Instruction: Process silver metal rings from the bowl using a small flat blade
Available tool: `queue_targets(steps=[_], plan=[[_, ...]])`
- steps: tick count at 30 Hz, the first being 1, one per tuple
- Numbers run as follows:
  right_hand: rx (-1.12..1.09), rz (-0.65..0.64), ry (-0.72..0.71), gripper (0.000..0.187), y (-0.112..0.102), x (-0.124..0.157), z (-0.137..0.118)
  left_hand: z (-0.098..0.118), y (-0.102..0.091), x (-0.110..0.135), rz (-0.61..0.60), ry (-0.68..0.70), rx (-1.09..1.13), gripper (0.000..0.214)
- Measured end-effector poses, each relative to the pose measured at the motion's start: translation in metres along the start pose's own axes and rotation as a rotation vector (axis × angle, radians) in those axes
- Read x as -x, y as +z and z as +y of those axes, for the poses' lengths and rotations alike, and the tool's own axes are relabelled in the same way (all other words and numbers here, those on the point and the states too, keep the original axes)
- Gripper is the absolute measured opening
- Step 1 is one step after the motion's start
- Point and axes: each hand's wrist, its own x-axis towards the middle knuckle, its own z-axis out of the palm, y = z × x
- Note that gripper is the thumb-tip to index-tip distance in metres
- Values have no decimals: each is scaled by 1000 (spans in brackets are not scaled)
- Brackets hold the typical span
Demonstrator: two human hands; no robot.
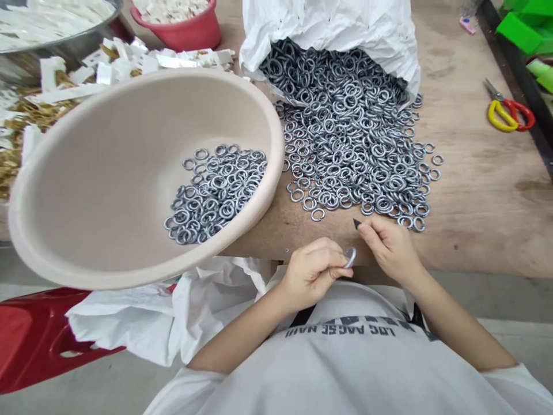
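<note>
My left hand (310, 275) pinches a grey metal ring (354, 255) between thumb and fingers, just off the table's front edge. A small dark pointed piece, like a blade tip (356, 223), sticks out of my closed right hand (392, 249); the rest of it is hidden by the fingers. Beyond both hands, a heap of similar rings (358, 150) spills from a white sack (328, 23) onto the table. To the left, a large beige basin (279, 144) leans tilted toward me, with a smaller pile of rings (220, 193) in its near right side.
Scissors (507, 112) with yellow and red handles lie at the right. White and brown pieces (99, 75) are heaped behind the basin, near a red tub (185, 33) and a metal bowl (78, 43). Green bins (522, 31) stand far right. A red stool (38, 334) is at lower left.
</note>
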Motion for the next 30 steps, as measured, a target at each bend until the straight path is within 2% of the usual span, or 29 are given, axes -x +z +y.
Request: queue_targets(steps=[2,4,7,21,25,27,30], plan=[[-37,-1,-74,33,-2,3,-6,0,-1,-1,37,-33,-30,9],[-34,-53,-166,32,-2,7,-15,-1,-2,-2,67,-63,-51,7],[23,-103,-211,33,-1,13,-23,-3,-3,-1,72,-81,-52,6],[36,-138,-163,37,0,14,-25,-5,-4,0,55,-50,-75,4],[-5,-188,-130,38,3,10,-16,-4,-4,2,63,-12,-94,2],[0,-147,-55,38,3,4,-8,-1,-3,3,29,41,-78,5],[-34,-10,60,39,3,-5,-4,3,-2,3,-40,130,-24,7]])
